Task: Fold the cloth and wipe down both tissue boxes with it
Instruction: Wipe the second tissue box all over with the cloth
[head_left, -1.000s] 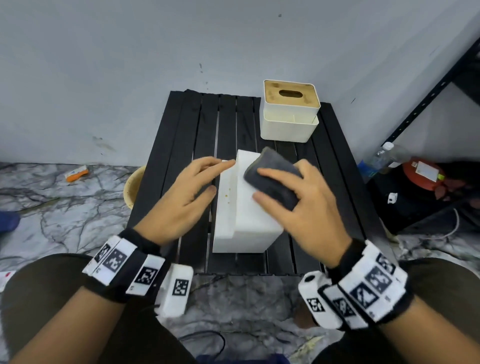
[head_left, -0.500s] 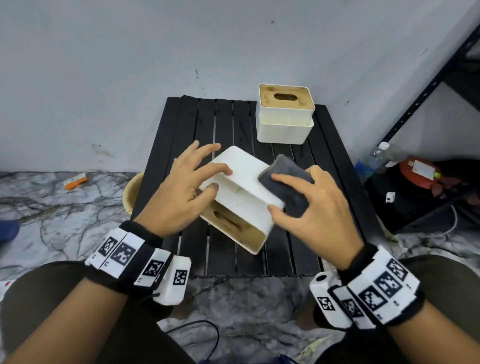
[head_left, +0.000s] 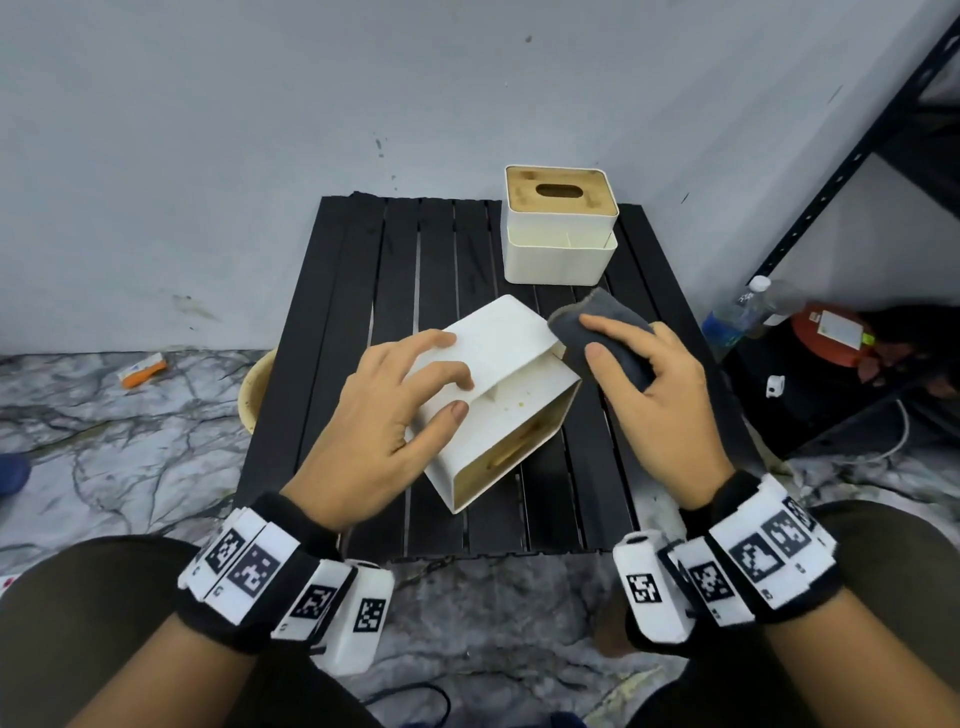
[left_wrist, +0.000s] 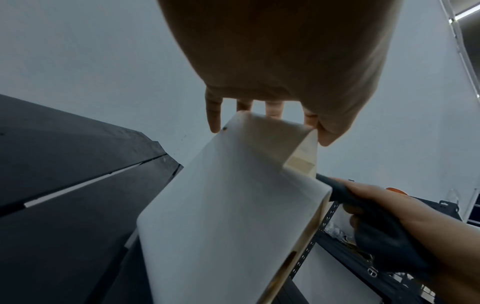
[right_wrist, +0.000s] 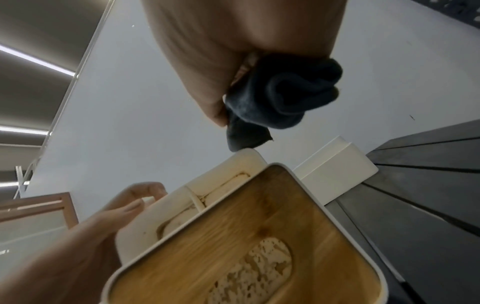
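Observation:
A white tissue box (head_left: 514, 374) lies tipped on its side in the middle of the black slatted table (head_left: 363, 291), its wooden lid (right_wrist: 233, 236) facing me. My left hand (head_left: 454, 384) grips it from above, fingers (left_wrist: 214, 115) over the top face and thumb on the side. My right hand (head_left: 597, 338) holds the folded dark grey cloth (head_left: 618, 312) against the box's far right edge. The second tissue box (head_left: 561, 244) stands upright at the table's back, wooden lid up, untouched.
A yellowish basin (head_left: 254, 384) peeks out under the table's left edge. On the floor to the right are a water bottle (head_left: 737, 312), a red container (head_left: 831, 332) and a black metal shelf (head_left: 831, 171). The wall is close behind the table.
My left hand has turned the near box from standing on end to lying tilted, lid toward me. The right hand with the cloth has slid from the top face to the far right edge.

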